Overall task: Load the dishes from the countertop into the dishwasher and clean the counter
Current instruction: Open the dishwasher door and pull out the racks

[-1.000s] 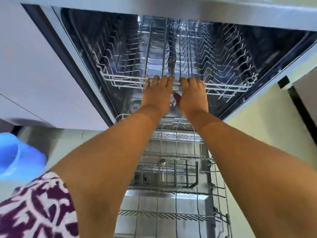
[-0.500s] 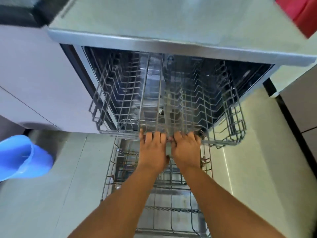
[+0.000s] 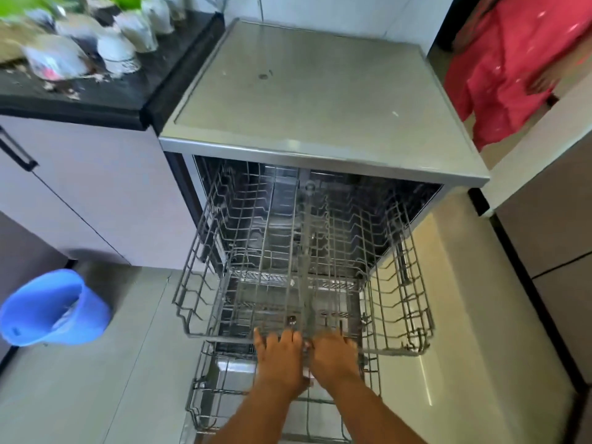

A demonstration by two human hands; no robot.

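Head view: your left hand (image 3: 282,354) and right hand (image 3: 334,352) both curl their fingers over the front rail of the upper rack (image 3: 304,274), at 6 o'clock, pulled out of the dishwasher (image 3: 320,100). The dishes (image 3: 118,49) sit blurred on the bench (image 3: 105,94) at 10 o'clock. They are likely fragile and slick; grip them by rims or handles. I can read no writing.
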